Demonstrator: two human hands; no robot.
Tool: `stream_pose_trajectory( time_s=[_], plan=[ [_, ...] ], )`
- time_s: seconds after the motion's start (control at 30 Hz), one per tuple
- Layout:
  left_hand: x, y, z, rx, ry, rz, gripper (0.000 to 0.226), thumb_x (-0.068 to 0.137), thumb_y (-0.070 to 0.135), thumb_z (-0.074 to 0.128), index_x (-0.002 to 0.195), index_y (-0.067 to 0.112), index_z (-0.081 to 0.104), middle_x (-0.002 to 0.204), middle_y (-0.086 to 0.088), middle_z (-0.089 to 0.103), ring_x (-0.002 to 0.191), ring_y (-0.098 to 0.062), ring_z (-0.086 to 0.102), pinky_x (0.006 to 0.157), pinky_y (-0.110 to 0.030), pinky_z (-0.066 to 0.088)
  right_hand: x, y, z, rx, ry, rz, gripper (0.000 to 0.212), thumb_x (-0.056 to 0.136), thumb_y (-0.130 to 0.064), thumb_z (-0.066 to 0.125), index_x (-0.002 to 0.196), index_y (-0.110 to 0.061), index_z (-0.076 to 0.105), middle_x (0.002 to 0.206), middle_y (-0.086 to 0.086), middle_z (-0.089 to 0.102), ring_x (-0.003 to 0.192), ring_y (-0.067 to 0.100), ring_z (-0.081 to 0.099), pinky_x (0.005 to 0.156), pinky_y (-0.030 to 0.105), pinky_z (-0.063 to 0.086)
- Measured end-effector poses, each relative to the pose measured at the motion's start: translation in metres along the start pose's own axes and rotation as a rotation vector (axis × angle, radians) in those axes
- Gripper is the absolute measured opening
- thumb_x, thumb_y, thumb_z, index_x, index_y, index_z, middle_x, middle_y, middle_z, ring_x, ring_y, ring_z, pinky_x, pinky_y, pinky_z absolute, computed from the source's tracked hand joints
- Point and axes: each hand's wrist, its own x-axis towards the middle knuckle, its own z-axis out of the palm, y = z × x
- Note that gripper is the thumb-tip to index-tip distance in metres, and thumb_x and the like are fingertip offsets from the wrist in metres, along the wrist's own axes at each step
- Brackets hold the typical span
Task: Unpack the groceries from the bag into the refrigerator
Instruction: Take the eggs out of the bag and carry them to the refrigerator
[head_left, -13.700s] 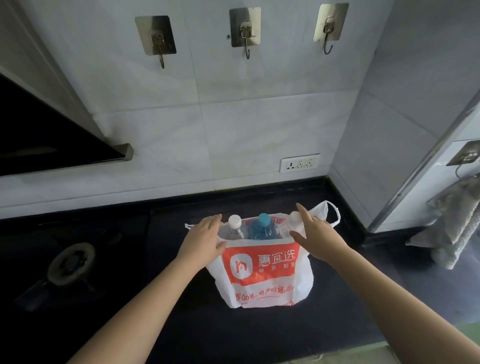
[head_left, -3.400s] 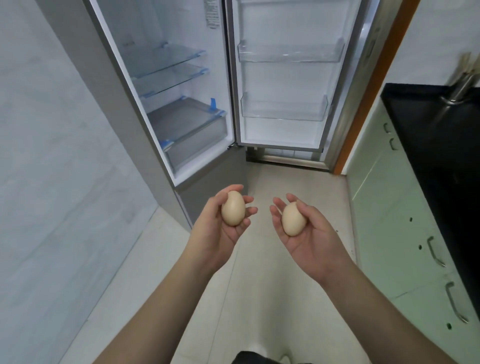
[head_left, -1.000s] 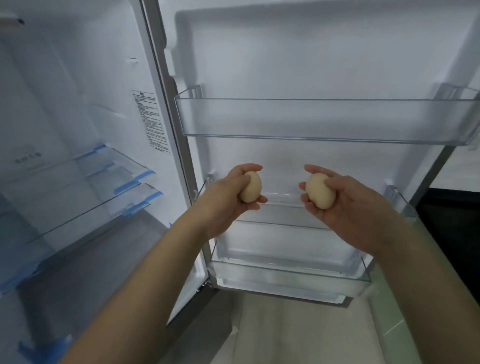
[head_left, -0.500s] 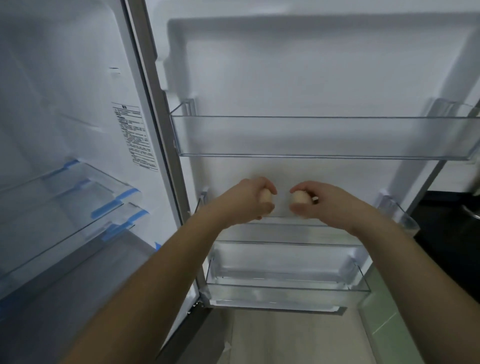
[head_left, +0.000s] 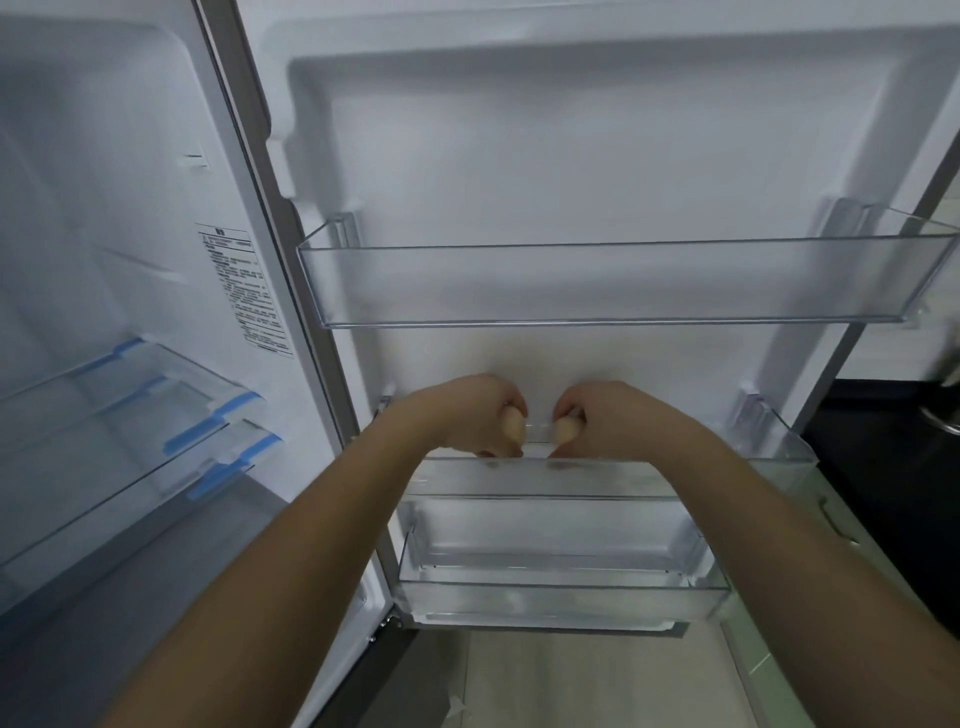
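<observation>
Two eggs (head_left: 513, 427), one pinched in each grip, left hand (head_left: 475, 415) and right hand (head_left: 605, 418), low over middle door bin (head_left: 769, 441); fragile, smooth, best cradled round the sides.

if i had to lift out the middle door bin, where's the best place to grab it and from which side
Judging by its shape, take the middle door bin at its two short end walls, one hand each, coming from the front and lifting upward. It is long and clear, hung on side lugs of the door. Both the left hand and right hand hold an egg over it now, so empty them first.
</observation>
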Motion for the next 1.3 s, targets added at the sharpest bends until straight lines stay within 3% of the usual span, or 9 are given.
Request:
stream_pose_trajectory(
  time_s=[0.2,0.3,0.47,0.6,0.73,0.9,1.07,1.2,1.3],
  plan=[
    [0.008,0.006,0.001,0.11,-0.06,-0.053,0.034,0.072,0.034,0.079,0.101,0.018,0.071,0.096,-0.008,0.073,0.084,-0.024,0.068,0.075,-0.033,0.058,0.003,0.0,0.004,0.025,-0.001,0.005,0.051,0.068,-0.042,0.083,0.109,-0.019,0.064,0.105,-0.002,0.063,0.091,0.015,0.055,0.079,0.026,0.045],
    [0.011,0.011,0.002,0.132,-0.065,-0.058,0.028,0.072,0.036,0.079,0.091,0.017,0.07,0.085,-0.008,0.072,0.061,-0.018,0.057,0.053,-0.023,0.044,0.003,0.001,0.004,0.052,-0.013,0.011,0.05,0.068,-0.043,0.082,0.108,-0.02,0.063,0.104,-0.003,0.062,0.091,0.016,0.057,0.076,0.026,0.044],
    [0.014,0.016,0.005,0.126,-0.059,-0.045,0.027,0.075,0.034,0.079,0.093,0.017,0.068,0.087,-0.001,0.067,0.073,-0.017,0.055,0.063,-0.026,0.045,0.001,0.009,0.002,0.162,0.01,0.02,0.051,0.064,-0.044,0.084,0.105,-0.024,0.062,0.097,-0.007,0.063,0.082,0.009,0.059,0.068,0.023,0.044],
    [0.018,0.017,0.007,0.127,-0.063,-0.042,0.027,0.075,0.035,0.079,0.091,0.017,0.067,0.073,0.003,0.06,0.058,-0.01,0.049,0.052,-0.024,0.039,-0.002,0.013,-0.002,0.184,0.018,0.021,0.051,0.066,-0.042,0.083,0.11,-0.025,0.062,0.098,-0.006,0.063,0.085,0.009,0.059,0.071,0.023,0.044],
    [0.018,0.017,0.007,0.094,-0.084,-0.067,0.033,0.076,0.039,0.077,0.099,0.017,0.07,0.087,-0.007,0.071,0.063,-0.017,0.058,0.052,-0.022,0.043,-0.009,0.014,-0.004,0.176,0.023,0.014,0.047,0.071,-0.039,0.08,0.112,-0.026,0.061,0.1,-0.006,0.064,0.086,0.011,0.06,0.073,0.024,0.046],
    [0.017,0.015,0.008,0.062,-0.07,-0.079,0.041,0.072,0.044,0.076,0.102,0.017,0.07,0.097,-0.008,0.073,0.074,-0.024,0.069,0.073,-0.033,0.056,-0.014,0.01,-0.001,0.188,0.056,-0.007,0.034,0.077,-0.036,0.073,0.109,-0.027,0.065,0.098,-0.009,0.065,0.085,0.009,0.061,0.072,0.021,0.046],
    [0.009,0.011,0.008,0.07,-0.048,-0.085,0.066,0.059,0.056,0.066,0.111,0.015,0.066,0.109,-0.008,0.071,0.085,-0.025,0.069,0.083,-0.038,0.056,-0.017,0.008,0.002,0.187,0.063,0.007,0.029,0.08,-0.038,0.068,0.106,-0.024,0.066,0.094,-0.005,0.063,0.085,0.012,0.059,0.073,0.023,0.045],
    [0.006,0.003,0.011,0.05,-0.016,-0.088,0.051,0.079,0.045,0.073,0.121,0.021,0.06,0.111,0.0,0.068,0.091,-0.022,0.067,0.086,-0.035,0.054,-0.018,0.01,0.001,0.197,0.06,0.037,0.032,0.08,-0.044,0.068,0.104,-0.023,0.066,0.093,-0.004,0.062,0.084,0.015,0.059,0.075,0.026,0.046],
    [0.004,-0.002,0.013,0.022,0.016,-0.088,0.049,0.082,0.046,0.07,0.124,0.024,0.059,0.111,0.003,0.067,0.09,-0.019,0.066,0.082,-0.033,0.054,-0.018,0.012,0.002,0.186,0.054,0.052,0.038,0.082,-0.049,0.066,0.108,-0.023,0.064,0.099,-0.002,0.063,0.089,0.017,0.06,0.078,0.028,0.048]
  ],
)
